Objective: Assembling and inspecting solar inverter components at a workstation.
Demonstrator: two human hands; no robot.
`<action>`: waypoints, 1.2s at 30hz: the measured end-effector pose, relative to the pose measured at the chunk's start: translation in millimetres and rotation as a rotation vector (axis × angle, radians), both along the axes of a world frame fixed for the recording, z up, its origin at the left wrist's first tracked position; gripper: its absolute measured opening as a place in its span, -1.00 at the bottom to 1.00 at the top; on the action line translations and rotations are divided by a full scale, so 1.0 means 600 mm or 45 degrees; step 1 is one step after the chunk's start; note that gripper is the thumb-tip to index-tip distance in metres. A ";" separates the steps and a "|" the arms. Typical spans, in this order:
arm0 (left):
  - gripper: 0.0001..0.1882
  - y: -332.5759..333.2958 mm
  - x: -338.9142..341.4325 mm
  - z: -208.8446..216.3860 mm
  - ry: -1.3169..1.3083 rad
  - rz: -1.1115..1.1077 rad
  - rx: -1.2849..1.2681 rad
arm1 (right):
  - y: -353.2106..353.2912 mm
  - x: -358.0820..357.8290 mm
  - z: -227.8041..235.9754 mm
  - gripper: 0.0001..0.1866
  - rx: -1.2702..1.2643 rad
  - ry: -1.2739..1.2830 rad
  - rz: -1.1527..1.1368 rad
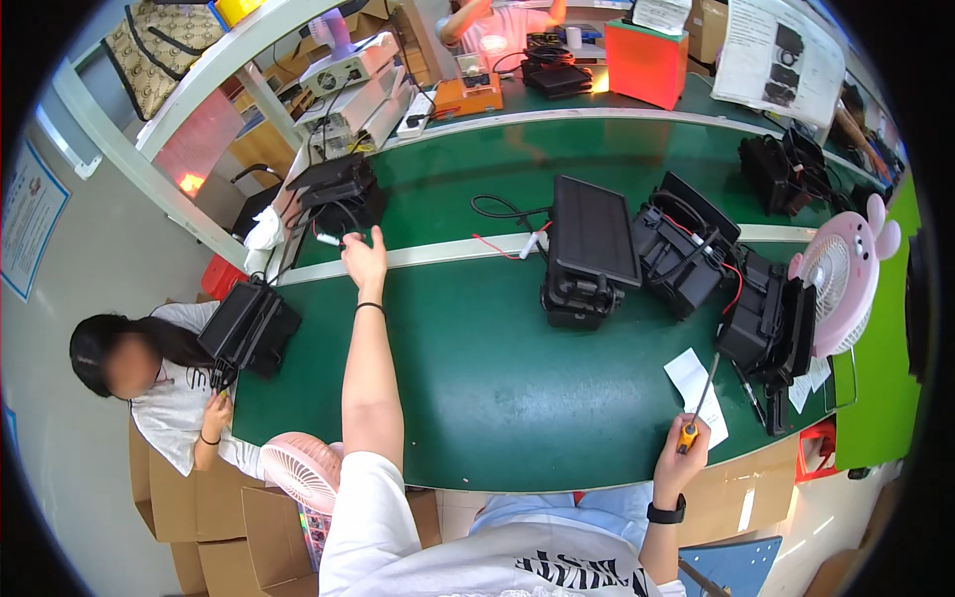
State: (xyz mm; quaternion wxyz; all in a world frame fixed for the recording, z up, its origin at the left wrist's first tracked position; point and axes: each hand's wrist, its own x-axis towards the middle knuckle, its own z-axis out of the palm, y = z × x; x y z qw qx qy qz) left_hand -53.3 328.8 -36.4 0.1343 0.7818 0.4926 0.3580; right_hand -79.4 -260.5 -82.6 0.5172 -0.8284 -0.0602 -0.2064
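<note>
My left hand [365, 263] reaches far across the green workbench with thumb and fingers apart. Its fingertips are beside a white connector [328, 239] on a cable of a black boxy device [343, 199]; whether they touch it I cannot tell. Near the front edge, my right hand [684, 456] is closed around the yellow-orange handle of a screwdriver [689, 432], whose long shaft points up and away. A white paper sheet [693, 382] lies under the shaft. Further right sits a black device [761, 320] with a red wire, and two others, one with a flat dark panel [595, 231], stand mid-bench.
A co-worker sits at the left end beside another black device [251, 326]. A pink fan [838, 279] with rabbit ears stands on the right, a second pink fan [301, 472] at the front left. Across the green bench [468, 398] runs a pale strip [448, 250].
</note>
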 end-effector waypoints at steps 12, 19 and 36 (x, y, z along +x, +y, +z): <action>-0.60 -0.167 -0.035 0.003 -0.574 -0.264 -0.228 | 0.000 0.000 0.001 -0.80 -0.001 -0.162 0.025; -0.78 -0.298 -0.090 0.015 -1.029 -0.527 -0.463 | -0.010 0.001 0.003 -0.76 0.000 -0.112 0.102; -0.70 -0.532 -0.270 0.018 -0.871 -0.800 -0.832 | -0.022 -0.007 -0.003 -0.76 0.280 -0.096 0.142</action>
